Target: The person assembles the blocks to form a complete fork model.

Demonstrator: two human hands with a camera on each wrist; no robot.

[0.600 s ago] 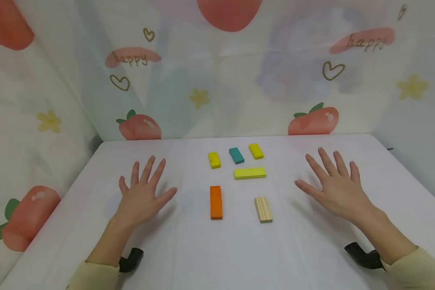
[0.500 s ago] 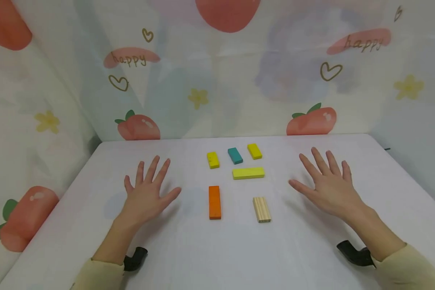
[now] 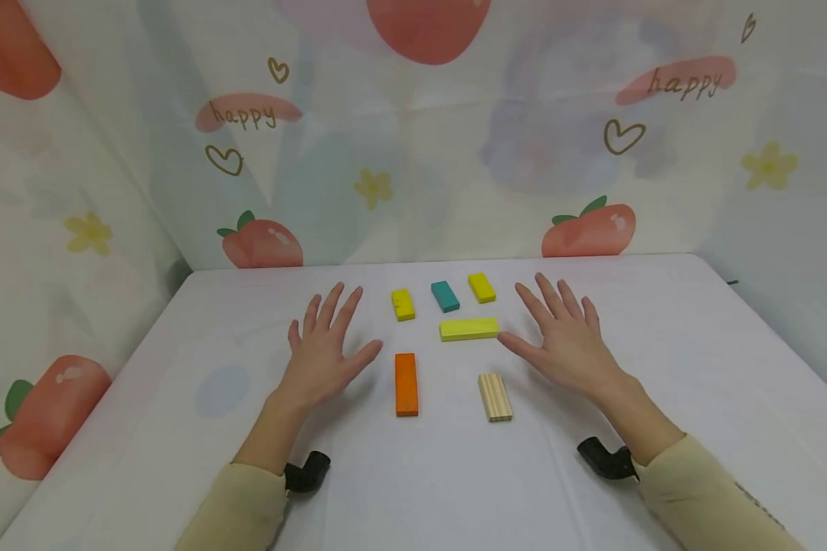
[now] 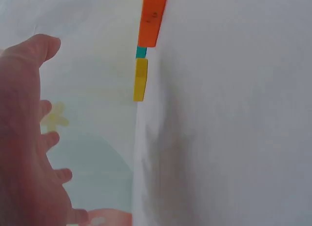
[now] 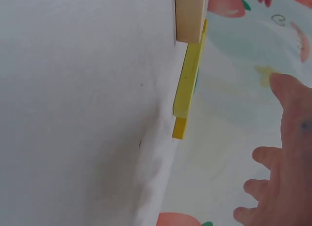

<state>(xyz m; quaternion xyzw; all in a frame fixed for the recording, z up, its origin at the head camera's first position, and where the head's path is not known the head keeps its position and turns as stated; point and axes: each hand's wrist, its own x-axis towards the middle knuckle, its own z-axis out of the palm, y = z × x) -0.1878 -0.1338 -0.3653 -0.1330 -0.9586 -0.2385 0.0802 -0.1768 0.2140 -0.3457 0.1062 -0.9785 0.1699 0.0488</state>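
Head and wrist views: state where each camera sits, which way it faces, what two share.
Head: worn there, facing forward and down at the table; left hand, right hand, sleeves show.
Left wrist: worn there, facing past the orange block; left fingers show.
Right wrist: worn there, facing past the wooden block; right fingers show.
Head and left wrist share the orange block.

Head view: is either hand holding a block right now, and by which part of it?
Nothing is held: the left hand and the right hand are spread and empty above the table.
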